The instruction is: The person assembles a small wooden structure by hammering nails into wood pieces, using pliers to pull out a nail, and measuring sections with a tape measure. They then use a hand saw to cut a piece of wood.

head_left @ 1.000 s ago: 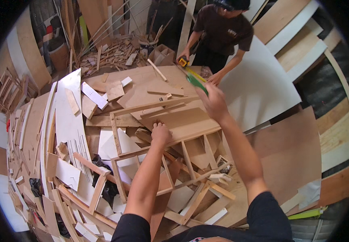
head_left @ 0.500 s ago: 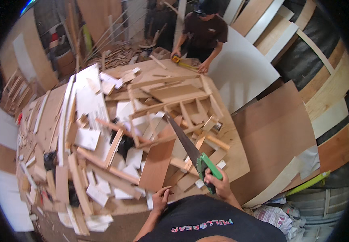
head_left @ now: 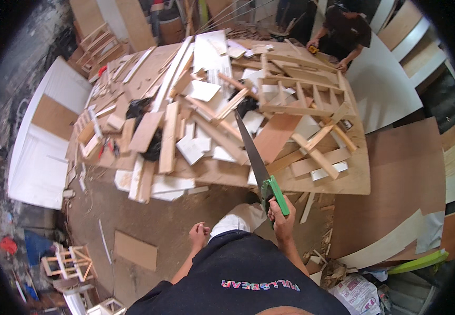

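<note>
My right hand (head_left: 283,219) is wrapped around the green handle of a handsaw (head_left: 253,152). Its long dark blade points away from me, and the tip overlaps the wood pieces on the table in view. Close to my body on the left, my left hand (head_left: 199,234) hangs with its fingers curled in, and nothing shows in it. A brown board (head_left: 277,136) lies on the table just right of the blade. Behind it rests a wooden frame with crosspieces (head_left: 303,97).
The big plywood table (head_left: 359,168) carries several offcuts, strips and white panels (head_left: 190,149). Across it stands a person (head_left: 345,34) with a yellow tape measure (head_left: 312,49). A large brown sheet (head_left: 390,184) leans at right. A flat board (head_left: 135,250) lies on the floor at left.
My view has swung left and back, showing more floor. My left hand has come away from the table edge toward my side. The handsaw stays in my right hand.
</note>
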`<action>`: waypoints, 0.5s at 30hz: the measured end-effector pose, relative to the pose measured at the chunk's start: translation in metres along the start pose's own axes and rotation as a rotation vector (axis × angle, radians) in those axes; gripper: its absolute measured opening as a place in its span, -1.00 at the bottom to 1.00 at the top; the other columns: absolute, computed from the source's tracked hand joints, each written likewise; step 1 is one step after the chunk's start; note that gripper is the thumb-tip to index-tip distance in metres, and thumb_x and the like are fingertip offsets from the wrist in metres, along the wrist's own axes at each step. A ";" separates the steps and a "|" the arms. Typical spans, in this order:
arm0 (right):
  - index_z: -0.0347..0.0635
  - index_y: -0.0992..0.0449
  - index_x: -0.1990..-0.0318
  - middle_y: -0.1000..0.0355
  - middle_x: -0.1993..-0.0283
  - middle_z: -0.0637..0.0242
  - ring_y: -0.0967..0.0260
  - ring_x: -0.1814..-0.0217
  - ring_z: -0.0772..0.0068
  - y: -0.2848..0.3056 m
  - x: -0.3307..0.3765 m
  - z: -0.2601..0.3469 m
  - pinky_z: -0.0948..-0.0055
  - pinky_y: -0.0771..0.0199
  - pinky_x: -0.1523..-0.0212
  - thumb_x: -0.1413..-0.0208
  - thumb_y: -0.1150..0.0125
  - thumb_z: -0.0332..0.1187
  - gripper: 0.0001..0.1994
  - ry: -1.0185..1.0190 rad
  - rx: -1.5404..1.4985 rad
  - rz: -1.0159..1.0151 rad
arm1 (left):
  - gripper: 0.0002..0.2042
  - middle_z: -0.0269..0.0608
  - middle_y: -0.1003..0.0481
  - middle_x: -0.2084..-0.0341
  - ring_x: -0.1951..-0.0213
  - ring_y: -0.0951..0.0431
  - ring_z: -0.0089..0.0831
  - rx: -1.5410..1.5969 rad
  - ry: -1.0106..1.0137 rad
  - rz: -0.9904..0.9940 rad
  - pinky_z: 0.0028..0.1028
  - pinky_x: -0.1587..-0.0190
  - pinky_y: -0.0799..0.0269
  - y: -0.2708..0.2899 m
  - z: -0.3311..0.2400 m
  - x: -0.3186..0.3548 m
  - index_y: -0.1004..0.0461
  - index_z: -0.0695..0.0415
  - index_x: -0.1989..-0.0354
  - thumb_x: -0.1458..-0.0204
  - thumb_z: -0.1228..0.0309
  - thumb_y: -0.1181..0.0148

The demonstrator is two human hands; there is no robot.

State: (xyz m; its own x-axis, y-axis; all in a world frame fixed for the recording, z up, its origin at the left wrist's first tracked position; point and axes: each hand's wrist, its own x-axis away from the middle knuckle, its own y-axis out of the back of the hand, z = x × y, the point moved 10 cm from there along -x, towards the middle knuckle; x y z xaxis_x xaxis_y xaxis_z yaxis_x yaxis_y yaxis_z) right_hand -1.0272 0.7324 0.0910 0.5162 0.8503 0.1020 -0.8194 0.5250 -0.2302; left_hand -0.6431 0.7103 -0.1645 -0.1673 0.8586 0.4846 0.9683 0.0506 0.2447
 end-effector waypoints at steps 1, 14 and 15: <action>-0.21 -0.51 0.25 -0.32 0.51 0.53 -0.19 0.54 0.73 -0.009 0.017 -0.019 0.63 -0.19 0.52 -0.28 -0.23 -0.33 -0.86 -0.019 0.008 0.005 | -0.77 -0.20 -0.65 0.43 0.46 -0.60 -0.49 -0.072 0.006 -0.018 -0.47 0.35 -0.55 0.026 0.011 0.007 -0.62 0.24 0.06 -0.33 0.39 -0.06; -0.20 -0.47 0.33 -0.30 0.53 0.55 -0.21 0.54 0.69 -0.291 0.114 -0.101 0.56 -0.24 0.51 -0.27 -0.23 -0.31 -0.82 0.010 0.204 0.254 | -0.73 -0.16 -0.65 0.34 0.40 -0.62 -0.47 0.428 -0.002 -0.286 -0.49 0.35 -0.57 0.355 0.071 -0.082 -0.59 0.22 0.00 -0.36 0.32 -0.04; -0.20 -0.47 0.33 -0.30 0.53 0.55 -0.20 0.54 0.68 -0.324 0.122 -0.109 0.56 -0.23 0.51 -0.27 -0.22 -0.32 -0.82 0.014 0.190 0.258 | -0.73 -0.17 -0.65 0.32 0.37 -0.62 -0.47 0.415 -0.047 -0.244 -0.48 0.31 -0.59 0.373 0.043 -0.100 -0.59 0.21 -0.02 -0.36 0.31 -0.05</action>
State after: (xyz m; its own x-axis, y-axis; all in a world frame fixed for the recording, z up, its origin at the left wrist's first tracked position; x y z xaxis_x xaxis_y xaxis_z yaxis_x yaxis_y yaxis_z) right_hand -0.6717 0.6621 0.0723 0.2878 0.9564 0.0499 -0.9549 0.2906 -0.0619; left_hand -0.2573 0.6652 -0.1584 -0.3995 0.8178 0.4142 0.8957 0.4444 -0.0137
